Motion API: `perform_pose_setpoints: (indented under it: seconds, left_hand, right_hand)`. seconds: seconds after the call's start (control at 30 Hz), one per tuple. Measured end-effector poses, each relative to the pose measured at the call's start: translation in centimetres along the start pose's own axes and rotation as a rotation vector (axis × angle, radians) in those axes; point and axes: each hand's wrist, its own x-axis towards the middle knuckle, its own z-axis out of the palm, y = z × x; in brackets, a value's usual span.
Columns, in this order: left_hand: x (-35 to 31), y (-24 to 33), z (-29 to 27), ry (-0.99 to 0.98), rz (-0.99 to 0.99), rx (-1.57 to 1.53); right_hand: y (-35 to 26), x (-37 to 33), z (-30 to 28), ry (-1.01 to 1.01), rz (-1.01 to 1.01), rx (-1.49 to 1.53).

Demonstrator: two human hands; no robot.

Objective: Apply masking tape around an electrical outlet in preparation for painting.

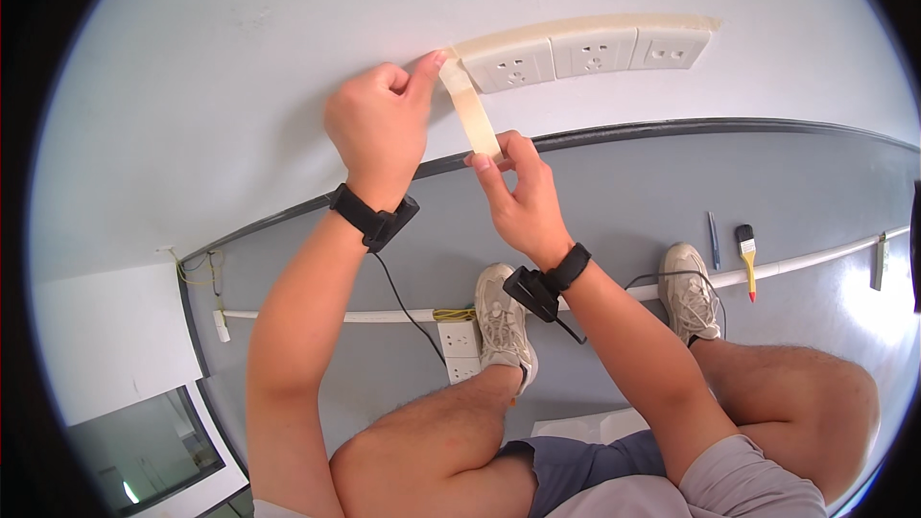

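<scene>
A row of white wall sockets (595,55) is mounted on the pale wall, with cream masking tape (576,26) along its top edge. From the row's left end a strip of masking tape (472,117) slants down and to the right. My left hand (377,125) is closed beside that end, its curled fingers turned toward the wall and its thumb tip on the strip's upper end. Lower down, my right hand (526,200) pinches the strip's bottom end between thumb and fingers. The strip is stretched between both hands, beside the leftmost socket.
A paintbrush (747,259) with a yellow handle and a thin dark blue tool (714,240) lie on the grey floor at right. A white pipe-like strip (777,273) crosses the floor. A white power strip (460,350) lies by my left shoe (503,321). Black cables trail from my wristbands.
</scene>
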Motion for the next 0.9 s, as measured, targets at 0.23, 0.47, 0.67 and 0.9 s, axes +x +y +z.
perform_pose_setpoints:
  seconds: [0.23,0.47,0.67,0.9]
  left_hand:
    - [0.0,-0.9,0.8,0.012,0.190,0.112]
    - [0.0,-1.4,0.8,0.028,0.255,0.149]
    - [0.0,-2.2,1.4,0.073,0.333,0.099]
    - [-0.1,-2.1,1.6,-0.004,0.266,0.140]
  right_hand:
    - [0.0,0.2,0.2,0.028,0.008,0.006]
    - [-0.7,0.6,0.3,0.007,0.070,-0.073]
    - [-1.8,0.5,0.5,0.004,0.114,-0.095]
    - [-1.7,0.7,0.4,0.014,0.125,-0.109]
